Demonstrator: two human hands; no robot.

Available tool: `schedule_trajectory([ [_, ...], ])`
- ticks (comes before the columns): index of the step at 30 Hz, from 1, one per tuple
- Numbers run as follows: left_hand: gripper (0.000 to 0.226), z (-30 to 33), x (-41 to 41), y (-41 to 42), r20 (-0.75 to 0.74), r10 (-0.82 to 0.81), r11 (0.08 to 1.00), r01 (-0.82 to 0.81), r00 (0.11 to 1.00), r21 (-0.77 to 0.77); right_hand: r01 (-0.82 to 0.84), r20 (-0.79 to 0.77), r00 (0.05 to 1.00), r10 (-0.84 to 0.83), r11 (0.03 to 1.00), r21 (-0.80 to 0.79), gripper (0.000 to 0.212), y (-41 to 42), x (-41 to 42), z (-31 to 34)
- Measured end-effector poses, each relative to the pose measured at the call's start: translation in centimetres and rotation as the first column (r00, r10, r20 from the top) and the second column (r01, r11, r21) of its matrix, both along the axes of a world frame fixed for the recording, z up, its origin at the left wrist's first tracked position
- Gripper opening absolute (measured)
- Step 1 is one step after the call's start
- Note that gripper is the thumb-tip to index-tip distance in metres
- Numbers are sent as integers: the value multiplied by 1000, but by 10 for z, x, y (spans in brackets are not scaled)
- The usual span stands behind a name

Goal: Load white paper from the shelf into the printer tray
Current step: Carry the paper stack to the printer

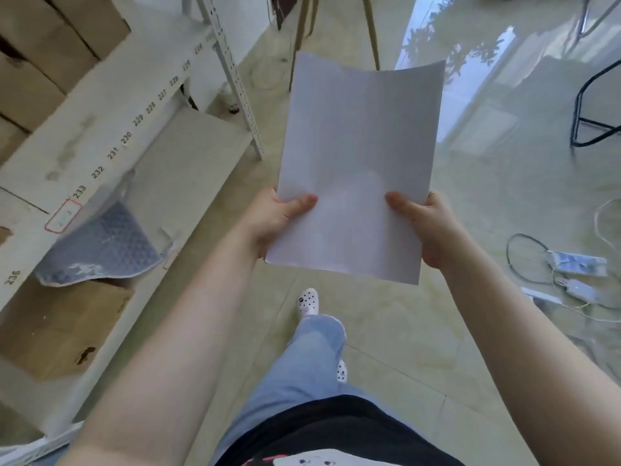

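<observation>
Glossy pale tiled floor, bright with window glare toward the upper right. At far left, a white shelf marked with a row of black numbers along its edge, brown cardboard boxes stacked on top, another box below and a blue-grey mat drooping over the lower board. Just right of the shelf, left hand gripping the lower left edge of the white paper: thumb laid flat on the upper face pointing inward, remaining fingers hidden beneath the sheets, so a pinch between thumb and underside. Paper held out over the floor in mid-air, well apart from the shelf, long side running away from the body, far edge bowed slightly upward. Below it, a light blue trouser leg and a white clog on the tiles. On the opposite lower edge, right hand mirroring the grip, thumb pressed on top, other fingers concealed under the stack. Further right, a black metal frame and a tangle of cables with adapters lying on the floor.
</observation>
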State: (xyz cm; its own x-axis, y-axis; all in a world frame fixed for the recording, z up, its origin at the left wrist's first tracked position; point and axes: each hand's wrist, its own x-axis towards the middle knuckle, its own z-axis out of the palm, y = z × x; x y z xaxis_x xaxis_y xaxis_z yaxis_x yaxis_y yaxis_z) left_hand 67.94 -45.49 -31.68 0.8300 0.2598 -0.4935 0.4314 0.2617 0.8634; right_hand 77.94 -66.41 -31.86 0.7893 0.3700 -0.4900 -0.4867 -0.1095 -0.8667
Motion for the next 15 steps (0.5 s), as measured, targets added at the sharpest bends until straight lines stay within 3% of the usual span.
schedule_trajectory([
  [7, 21, -16, 147, 1, -25, -85, 996, 85, 996, -26, 121, -17, 992, -121, 993, 1, 9, -6, 121, -18],
  [15, 3, -20, 327, 3, -79, -209, 978, 206, 975, -41, 262, -30, 964, -264, 963, -61, 6, -12, 275, -13],
])
